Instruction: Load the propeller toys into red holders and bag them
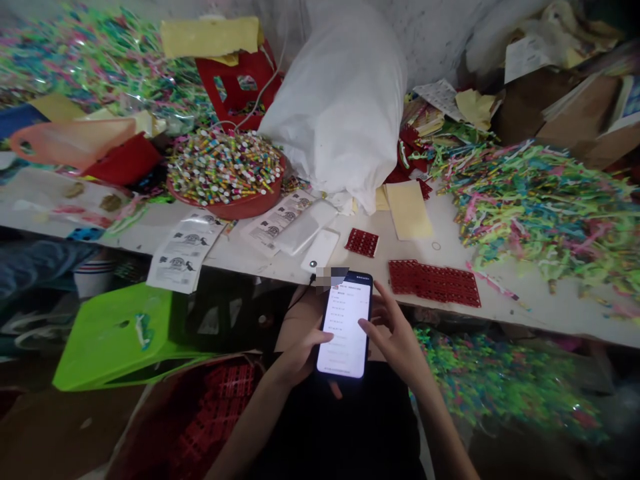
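Note:
A lit smartphone [345, 327] is held upright over my lap, just below the table's front edge. My left hand [306, 353] grips its left side, the thumb on the screen's edge and a fingertip showing beneath the phone. On the right side, my right hand [393, 333] holds the phone with its thumb over the screen and its other fingers at the edge and behind. Lines of text fill the white screen. Near the phone's top, a white device [321, 249] lies on the table beside a small red grid piece [362, 243].
A red basin [227, 200] heaped with small colourful pieces stands left of a large white sack [345, 87]. Red grid strips [433, 283] lie near the table edge. Colourful piles [545, 213] cover the right side. A green stool [120, 333] stands lower left.

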Tool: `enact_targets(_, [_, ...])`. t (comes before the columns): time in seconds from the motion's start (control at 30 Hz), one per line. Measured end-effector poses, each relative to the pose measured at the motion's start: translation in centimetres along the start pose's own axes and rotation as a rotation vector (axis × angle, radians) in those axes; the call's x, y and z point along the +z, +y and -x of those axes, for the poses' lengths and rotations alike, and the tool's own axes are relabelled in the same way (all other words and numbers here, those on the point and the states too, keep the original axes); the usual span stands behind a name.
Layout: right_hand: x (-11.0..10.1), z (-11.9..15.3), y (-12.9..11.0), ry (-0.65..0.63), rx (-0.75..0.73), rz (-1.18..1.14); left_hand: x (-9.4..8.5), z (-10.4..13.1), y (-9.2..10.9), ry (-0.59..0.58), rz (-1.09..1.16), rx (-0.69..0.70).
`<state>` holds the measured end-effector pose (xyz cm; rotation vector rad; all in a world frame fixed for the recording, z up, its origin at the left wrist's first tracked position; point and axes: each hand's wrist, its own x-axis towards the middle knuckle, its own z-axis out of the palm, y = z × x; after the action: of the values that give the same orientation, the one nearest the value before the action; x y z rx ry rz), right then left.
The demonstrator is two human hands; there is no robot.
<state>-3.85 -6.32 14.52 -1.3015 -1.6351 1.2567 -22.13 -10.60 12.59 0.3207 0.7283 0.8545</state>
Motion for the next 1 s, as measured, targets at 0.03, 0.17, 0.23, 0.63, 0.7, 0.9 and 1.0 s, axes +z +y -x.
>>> enact_targets(0.03, [0.0,-0.1,-0.1,0.006,0.0,0.002,0.0,0.0,0.0,-0.011,-0.001,-0.003])
enact_targets(0.17, [-0.1,0.1,-0.4,-0.006,-0.003,-0.018,0.2,0.0,0.1,-0.003,-0.022,-0.007])
enact_targets(0.23, [-0.3,0.5,-0.6,-0.115,0.0,-0.042,0.3,0.0,0.2,0.034,-0.036,0.024])
enact_targets(0.63, [-0.8,0.8,-0.9,-0.099,-0.513,0.373,0.4,0.1,0.7,0.106,-0.046,0.075])
enact_targets(0.7, [-0.8,1.0,-1.0,-0.125,-0.506,0.232,0.5,0.1,0.7,0.126,-0.042,0.066])
enact_targets(0.9, [-0.7,0.9,-1.0,-0.033,-0.408,0.238,0.5,0.0,0.6,0.1,-0.02,0.069])
enact_targets(1.0, [-0.5,0.8,-0.7,-0.032,-0.422,0.255,0.7,0.2,0.7,0.099,-0.035,0.033])
